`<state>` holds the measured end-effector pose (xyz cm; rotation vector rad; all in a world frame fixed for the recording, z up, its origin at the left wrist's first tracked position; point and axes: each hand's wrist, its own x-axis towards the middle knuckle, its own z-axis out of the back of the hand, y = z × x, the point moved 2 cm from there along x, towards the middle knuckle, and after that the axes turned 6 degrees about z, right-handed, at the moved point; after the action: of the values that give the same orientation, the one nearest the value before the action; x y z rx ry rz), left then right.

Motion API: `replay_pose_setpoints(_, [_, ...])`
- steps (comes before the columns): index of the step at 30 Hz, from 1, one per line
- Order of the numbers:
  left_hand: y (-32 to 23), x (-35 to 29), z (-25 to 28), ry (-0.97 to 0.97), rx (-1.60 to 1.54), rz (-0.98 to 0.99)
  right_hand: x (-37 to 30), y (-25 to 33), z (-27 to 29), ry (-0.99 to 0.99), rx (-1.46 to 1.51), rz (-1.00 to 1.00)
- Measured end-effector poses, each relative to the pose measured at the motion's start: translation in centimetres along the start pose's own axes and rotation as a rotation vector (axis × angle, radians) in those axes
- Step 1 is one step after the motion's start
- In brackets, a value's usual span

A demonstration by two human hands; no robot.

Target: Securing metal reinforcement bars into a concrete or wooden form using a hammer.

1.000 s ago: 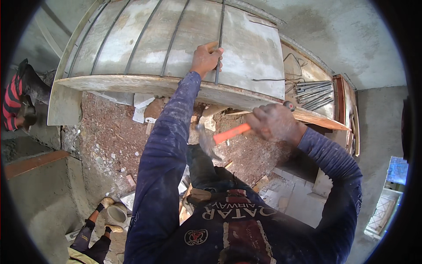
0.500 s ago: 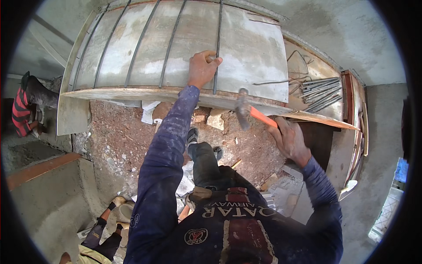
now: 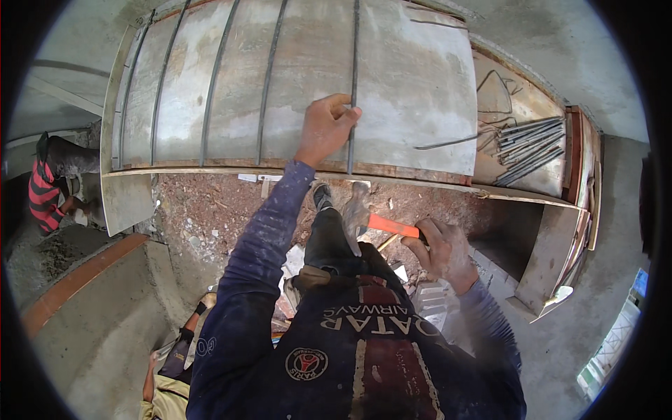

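Observation:
My left hand (image 3: 326, 129) is closed around a steel rebar rod (image 3: 353, 70), thumb and fingers pinching it near its near end. That rod lies crosswise on a grey wooden formwork panel (image 3: 420, 91). To its left, several similar rods (image 3: 218, 84) lie roughly parallel across the panel. My right hand (image 3: 444, 253) grips the orange handle of a hammer (image 3: 392, 225). The hammer's grey metal head is held in front of my body, below the panel's near edge and apart from the rods.
A pile of short rebar pieces (image 3: 530, 148) and bent wire (image 3: 495, 91) lies at the panel's right end. Below is a rubble-strewn dirt floor (image 3: 210, 210). One co-worker in a red-and-black striped top (image 3: 44, 198) is at far left; another in a yellowish top (image 3: 168, 396) is at lower left.
The hammer has come down and toward my body, away from the panel edge. My left hand still holds the same rod. The whole view has shifted slightly.

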<state>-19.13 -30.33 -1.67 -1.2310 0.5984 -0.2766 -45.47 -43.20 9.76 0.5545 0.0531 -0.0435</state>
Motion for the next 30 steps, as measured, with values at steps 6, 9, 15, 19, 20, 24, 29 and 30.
replay_pose_setpoints(6, [-0.6, -0.4, 0.3, -0.010, -0.032, 0.072, 5.3, -1.0, 2.4, 0.310, -0.172, 0.349])
replay_pose_setpoints(9, [-0.5, -0.3, 0.5, -0.003, -0.028, 0.060, 6.5, -2.6, 3.0, 0.172, -0.345, 0.115])
replay_pose_setpoints(15, [-0.2, -0.3, 0.4, 0.025, -0.006, 0.026, 7.1, -0.5, 3.7, 0.350, -0.282, 0.443])
replay_pose_setpoints(19, [0.0, -0.1, 0.2, 0.039, -0.050, 0.045, 7.8, -1.8, 3.5, 0.381, -0.463, 0.199])
replay_pose_setpoints(20, [0.1, -0.1, 0.2, 0.045, -0.035, 0.030, 7.7, -2.0, 3.9, 0.290, -0.437, 0.237])
replay_pose_setpoints(24, [-0.1, -0.3, 0.0, -0.022, -0.069, 0.003, 6.9, -1.1, 3.9, 0.384, -0.314, 0.282])
replay_pose_setpoints(29, [-0.3, -0.2, -0.1, -0.049, -0.066, -0.036, 7.0, -2.1, 3.3, 0.237, -0.396, 0.274])
replay_pose_setpoints(30, [-0.2, -0.2, -0.1, -0.057, -0.064, -0.038, 7.2, -2.4, 3.5, 0.128, -0.445, 0.212])
